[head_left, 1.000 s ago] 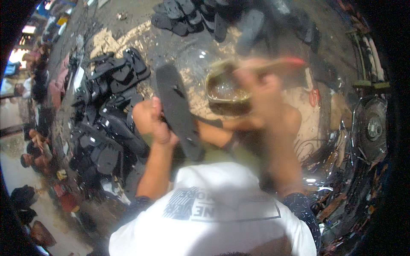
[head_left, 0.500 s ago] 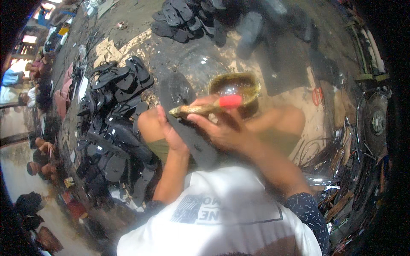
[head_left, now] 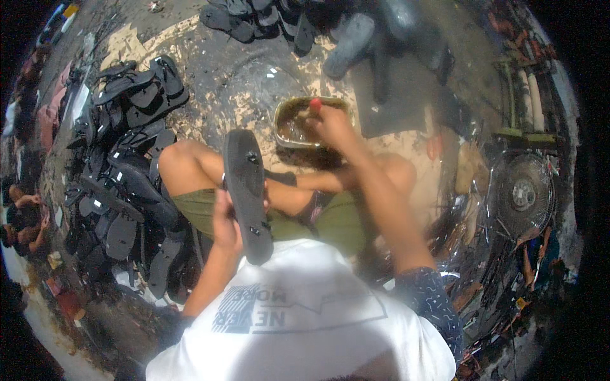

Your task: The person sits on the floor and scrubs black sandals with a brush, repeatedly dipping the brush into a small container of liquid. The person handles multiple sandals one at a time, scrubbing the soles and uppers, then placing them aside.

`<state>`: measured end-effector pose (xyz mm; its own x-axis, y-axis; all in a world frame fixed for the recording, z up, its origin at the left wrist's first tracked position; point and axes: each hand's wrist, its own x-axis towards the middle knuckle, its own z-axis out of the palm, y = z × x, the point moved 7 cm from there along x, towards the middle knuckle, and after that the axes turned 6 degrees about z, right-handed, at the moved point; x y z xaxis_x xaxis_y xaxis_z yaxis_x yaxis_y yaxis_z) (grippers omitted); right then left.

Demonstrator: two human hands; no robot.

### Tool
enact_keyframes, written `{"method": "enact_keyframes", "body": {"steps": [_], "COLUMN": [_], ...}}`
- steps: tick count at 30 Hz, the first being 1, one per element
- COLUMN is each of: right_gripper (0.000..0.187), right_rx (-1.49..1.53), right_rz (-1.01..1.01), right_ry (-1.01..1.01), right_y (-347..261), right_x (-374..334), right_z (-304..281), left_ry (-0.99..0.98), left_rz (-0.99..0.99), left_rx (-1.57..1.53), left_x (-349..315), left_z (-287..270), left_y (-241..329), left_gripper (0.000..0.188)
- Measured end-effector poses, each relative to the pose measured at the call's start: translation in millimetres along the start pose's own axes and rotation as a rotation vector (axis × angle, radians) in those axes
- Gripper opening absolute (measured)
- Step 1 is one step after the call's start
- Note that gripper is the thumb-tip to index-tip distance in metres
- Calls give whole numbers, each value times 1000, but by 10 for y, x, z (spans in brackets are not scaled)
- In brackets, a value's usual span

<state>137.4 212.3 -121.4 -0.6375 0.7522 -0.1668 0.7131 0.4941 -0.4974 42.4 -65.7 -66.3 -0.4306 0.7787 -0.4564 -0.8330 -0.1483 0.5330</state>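
My left hand (head_left: 226,220) is closed round a black flip-flop sole (head_left: 244,171), held lengthwise above my lap with small knobs showing on its face. Out over the container (head_left: 280,141), my right hand (head_left: 333,126) grips a brush (head_left: 316,105) by its handle, whose end is red. The bristle end is hidden, as it points down into the container. Brown, shiny liquid lies inside this squarish, yellowish-rimmed container, which stands on the floor beyond my crossed legs.
Heaped black flip-flops (head_left: 117,162) lie at my left, with more black soles (head_left: 254,19) at the far side. Dark sheets (head_left: 397,105) and red-handled scissors (head_left: 434,147) are to the right, near a round fan (head_left: 524,193). Other people sit at the far left.
My right hand has carried the brush away from the sole to the container. The sole stands more upright in my left hand, and the whole view has shifted.
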Motion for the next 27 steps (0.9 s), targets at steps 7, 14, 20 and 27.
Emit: {"method": "enact_keyframes", "body": {"steps": [7,14,20,27], "right_gripper": [26,29,30,28], "right_rx": [341,289,848,864], "right_rz": [-288,513,-99,-465], "right_ry": [447,288,340,291], "right_y": [-183,307,-1141,-1476], "right_x": [-482,-740,-1042,-1196], "right_z": [-1270,-1613,-890,-867], "left_ry": [63,-45,-254,-290], "left_rz": [121,205,165,156], "left_rx": [224,67,-144,-180], "left_x": [183,943,1100,1263], "left_z": [-84,209,1103,954], "left_y": [59,312,230,527], "left_gripper": [69,54,54,53]}}
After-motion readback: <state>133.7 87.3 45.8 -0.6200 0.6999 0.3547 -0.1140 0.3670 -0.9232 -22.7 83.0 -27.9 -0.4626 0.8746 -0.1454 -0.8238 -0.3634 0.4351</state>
